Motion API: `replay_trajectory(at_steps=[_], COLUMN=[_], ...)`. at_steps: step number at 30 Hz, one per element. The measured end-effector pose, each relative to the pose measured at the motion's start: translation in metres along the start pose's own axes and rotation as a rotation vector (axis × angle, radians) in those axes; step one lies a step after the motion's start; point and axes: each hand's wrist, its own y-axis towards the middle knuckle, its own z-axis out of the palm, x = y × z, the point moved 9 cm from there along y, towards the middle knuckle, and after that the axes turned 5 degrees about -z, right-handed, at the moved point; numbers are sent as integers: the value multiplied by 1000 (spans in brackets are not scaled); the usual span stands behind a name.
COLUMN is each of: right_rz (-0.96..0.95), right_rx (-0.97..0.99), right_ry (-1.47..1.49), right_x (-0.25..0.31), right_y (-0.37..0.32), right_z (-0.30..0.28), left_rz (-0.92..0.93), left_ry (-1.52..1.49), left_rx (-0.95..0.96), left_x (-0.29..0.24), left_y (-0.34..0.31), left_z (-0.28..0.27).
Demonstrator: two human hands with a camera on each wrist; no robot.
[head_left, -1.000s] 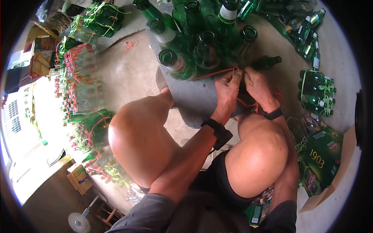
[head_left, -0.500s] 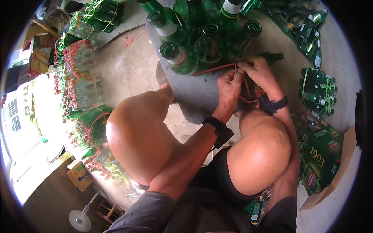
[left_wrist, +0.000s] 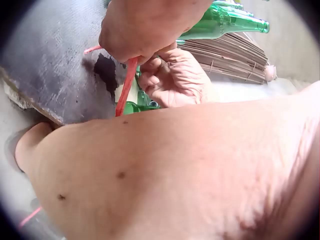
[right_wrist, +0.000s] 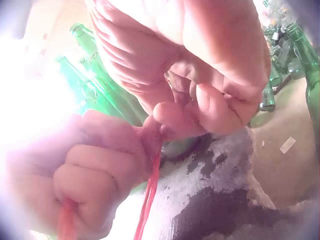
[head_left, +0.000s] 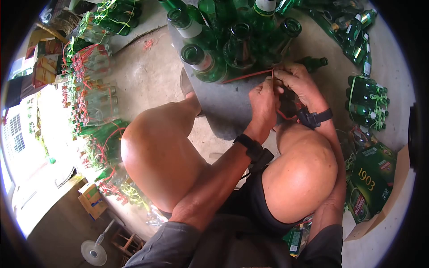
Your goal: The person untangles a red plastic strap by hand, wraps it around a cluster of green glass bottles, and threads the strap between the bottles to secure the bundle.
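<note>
Left hand (head_left: pixel 262 100): grip closed in a pinch on the red tie (left_wrist: pixel 126 87), with a length emerging from the curled fingers. Right hand (head_left: pixel 298 82): grip narrow, thumb and fingertips pinching the tie close beside the left hand.

The tie is located at and between both hands. One run extends along the low front of the green bottles (head_left: pixel 240 53); its course behind them is hidden. Expected handling: light, limp and probably smooth; it bears pull, not push, and may slip through a loose pinch. Take hold close to the bottles, thumb pad against index finger, with the run taut.

Desk (head_left: pixel 223 109): grey, apparently hard. The bottles stand on it, grouped. Judged as glass: rigid, slick, breakable if knocked. Hold each by the body, below the shoulder.

Beyond the right hand, a loose bottle (head_left: pixel 315 64) lies on its side. Farther right stands a bound bundle (head_left: pixel 367 105).
</note>
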Motion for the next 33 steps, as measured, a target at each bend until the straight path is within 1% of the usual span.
replay_trajectory(at_steps=[2,5,6,8,10,12,13,15,16,18,19,21,22,24,25,27,28,30,33], right_rz=[19,52,53,72,68,63,51,38,29,21,21,21,13,3,5,7,-8,-23,-4], right_rx=[-81,-111,-110,-8,-10,-13,-15,-19,-22,-27,-30,-35,-41,-47,-52,-60,-48,-38,-52], right_ry=[-26,24,25,35,19,4,-29,-62,-79,-95,-105,-111,-117,-121,-132,-142,-139,-135,-152], right_x=[8,10,8,-1,-4,-5,-3,-1,0,2,3,2,2,1,0,-2,-3,-2,0], right_y=[-4,-6,-5,-2,-1,-1,-1,-1,-1,-1,-1,-1,-1,-1,-1,0,1,0,-2], right_z=[0,2,-1,-3,-5,-5,-5,-6,-6,-6,-5,-6,-7,-8,-9,-11,-12,-11,-10], left_rz=[-15,-30,-29,-28,-27,28,27,119,118,209,209,380,380,529,529,644,642,849,843], left_ry=[-6,-41,-67,-106,-144,-175,-174,-121,-120,-59,-58,66,68,144,145,384,386,510,495], left_rx=[-26,-51,-50,-54,-58,-41,-41,-97,-97,-113,-112,-159,-158,-155,-154,-165,-165,-170,-128], left_x=[2,5,6,9,11,8,8,0,0,-8,-8,-22,-22,-33,-33,-41,-38,-48,-47], left_y=[-1,-2,-1,-1,0,0,0,-2,-3,-7,-8,-16,-17,-25,-26,-30,-27,-34,-33], left_z=[-1,-2,-2,-3,-4,-4,-3,-6,-6,-8,-7,-6,-5,0,-1,2,0,5,6])
